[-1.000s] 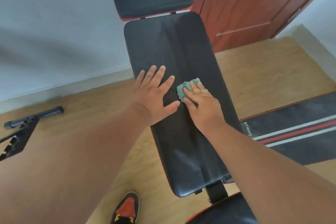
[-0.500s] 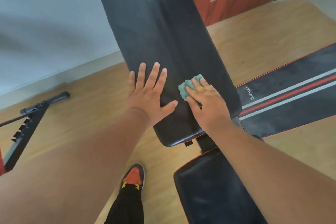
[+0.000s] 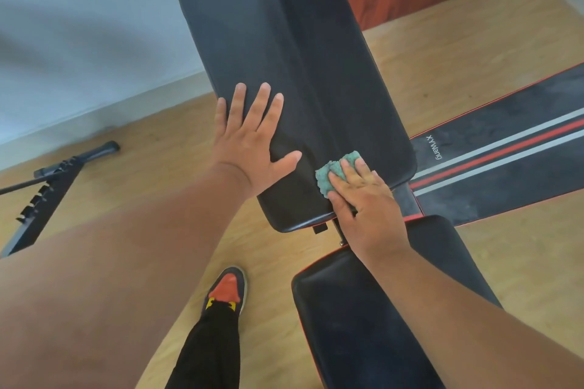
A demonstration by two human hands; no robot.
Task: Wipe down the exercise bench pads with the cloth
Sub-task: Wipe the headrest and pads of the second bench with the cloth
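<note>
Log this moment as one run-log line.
left hand: flat on back pad | right hand: pressing cloth near pad's lower edge

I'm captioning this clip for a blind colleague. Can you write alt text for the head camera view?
A person's right hand presses a green cloth onto the lower end of a black bench back pad, while the left hand lies flat on the pad beside it. Below are the black seat pad, a wooden floor and one red-toed shoe.

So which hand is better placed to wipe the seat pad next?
Right. The right hand already presses the cloth at the back pad's lower end, just above the seat pad. The left hand lies flat on the back pad, holding nothing.
</note>
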